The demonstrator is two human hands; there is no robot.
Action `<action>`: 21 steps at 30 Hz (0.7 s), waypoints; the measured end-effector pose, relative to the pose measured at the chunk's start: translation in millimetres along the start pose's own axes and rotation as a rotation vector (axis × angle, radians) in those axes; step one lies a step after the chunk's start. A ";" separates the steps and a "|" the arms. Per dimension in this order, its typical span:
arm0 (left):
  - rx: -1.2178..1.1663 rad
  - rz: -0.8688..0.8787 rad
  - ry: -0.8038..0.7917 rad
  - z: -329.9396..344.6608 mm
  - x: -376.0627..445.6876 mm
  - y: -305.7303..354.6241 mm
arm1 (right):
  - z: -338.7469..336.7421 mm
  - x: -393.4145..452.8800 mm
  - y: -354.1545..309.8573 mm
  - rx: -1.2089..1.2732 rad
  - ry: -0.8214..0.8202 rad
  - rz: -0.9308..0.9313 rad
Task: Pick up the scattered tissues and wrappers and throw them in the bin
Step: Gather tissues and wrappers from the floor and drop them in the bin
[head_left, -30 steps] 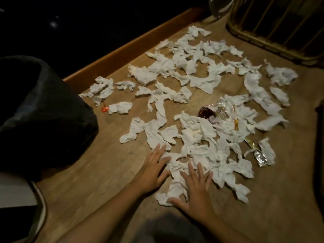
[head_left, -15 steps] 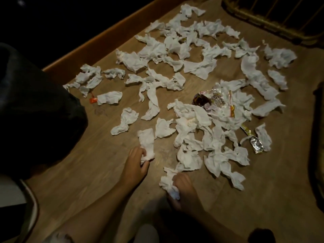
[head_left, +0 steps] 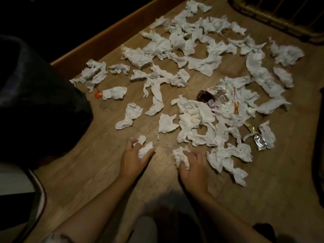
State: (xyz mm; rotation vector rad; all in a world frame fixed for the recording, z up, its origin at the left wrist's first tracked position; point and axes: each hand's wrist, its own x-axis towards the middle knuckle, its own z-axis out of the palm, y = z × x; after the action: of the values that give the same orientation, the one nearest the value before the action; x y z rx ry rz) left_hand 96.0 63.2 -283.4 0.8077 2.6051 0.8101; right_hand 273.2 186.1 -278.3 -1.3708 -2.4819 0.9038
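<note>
Several crumpled white tissues point(head_left: 189, 120) lie scattered over the wooden floor point(head_left: 98, 165). Among them are shiny wrappers point(head_left: 215, 95), a gold and silver wrapper point(head_left: 257, 141) and a small orange wrapper point(head_left: 98, 95). My left hand point(head_left: 135, 160) grips a bunched white tissue point(head_left: 144, 149) low on the floor. My right hand point(head_left: 192, 171) holds another crumpled tissue point(head_left: 180, 156) at the near edge of the pile. The black bin bag point(head_left: 40, 106) bulges at the left, its opening out of sight.
A wooden skirting board point(head_left: 105, 37) runs along the far left edge of the floor. A gold metal rack point(head_left: 273, 16) stands at the top right. A dark object point(head_left: 319, 137) borders the right edge. My dark-clothed knees point(head_left: 168, 216) are at the bottom.
Both hands went from lying flat on the tissues to curling round a bunch each. The bunches are now drawn back toward me, apart from the pile.
</note>
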 end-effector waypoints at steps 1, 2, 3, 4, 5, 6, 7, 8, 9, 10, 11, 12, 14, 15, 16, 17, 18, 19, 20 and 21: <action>-0.001 0.019 0.002 0.9 -0.6 -2.2 | 2.8 -3.5 1.3 -0.059 -0.049 -0.050; -0.008 0.041 0.011 1.3 -2.5 -4.5 | 6.2 -7.0 2.3 -0.102 -0.101 -0.112; -0.015 0.060 0.014 1.8 -5.6 -7.5 | 9.4 -11.0 2.9 -0.125 -0.144 -0.179; -0.017 0.077 0.012 2.6 -9.5 -11.1 | 13.4 -14.7 4.6 -0.119 -0.164 -0.254; -0.020 0.086 0.003 3.5 -13.7 -14.0 | 17.4 -18.0 7.8 -0.082 -0.166 -0.317; -0.026 0.092 -0.009 4.7 -16.6 -16.3 | 18.2 -20.4 9.0 -0.037 -0.159 -0.355; -0.038 0.103 -0.014 5.9 -17.8 -16.9 | 16.6 -20.4 9.4 0.011 -0.154 -0.361; -0.047 0.122 -0.012 6.6 -16.7 -15.3 | 12.3 -18.5 7.6 0.047 -0.144 -0.337; -0.049 0.143 -0.011 5.9 -13.1 -11.2 | 8.1 -14.6 6.9 0.063 -0.127 -0.287; -0.047 0.161 -0.020 4.7 -7.4 -5.0 | 3.3 -9.2 5.9 0.084 -0.110 -0.225; -0.045 0.176 -0.027 3.4 0.0 1.3 | -0.6 -1.2 5.3 0.112 -0.071 -0.171; -0.053 0.193 -0.029 2.5 8.6 8.2 | -7.1 8.8 2.2 0.135 -0.022 -0.122; -0.099 0.218 -0.025 1.6 27.1 24.0 | -20.4 31.1 -6.1 0.199 0.057 -0.060; -0.118 0.236 -0.029 3.0 37.6 31.6 | -25.2 41.1 -9.6 0.235 0.080 -0.057; -0.130 0.268 -0.037 4.9 48.7 38.6 | -29.2 50.3 -12.5 0.245 0.093 -0.065; -0.132 0.304 -0.054 7.8 59.6 44.5 | -30.3 57.8 -13.8 0.238 0.091 -0.067; -0.123 0.339 -0.089 11.8 69.4 49.3 | -31.1 62.8 -14.6 0.217 0.069 -0.055; -0.108 0.362 -0.146 16.5 77.3 52.1 | -29.6 66.1 -13.6 0.186 0.030 -0.035; -0.088 0.372 -0.212 21.6 81.8 53.6 | -26.7 66.5 -11.2 0.139 -0.019 -0.023; -0.067 0.375 -0.272 26.7 83.2 52.5 | -21.5 64.5 -7.3 0.087 -0.071 -0.012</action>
State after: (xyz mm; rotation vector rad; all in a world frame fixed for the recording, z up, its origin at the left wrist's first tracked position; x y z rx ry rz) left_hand 63.2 159.8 -282.6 1.3098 2.2089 0.8105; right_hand 240.5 244.9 -265.8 -1.3173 -2.4668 1.0625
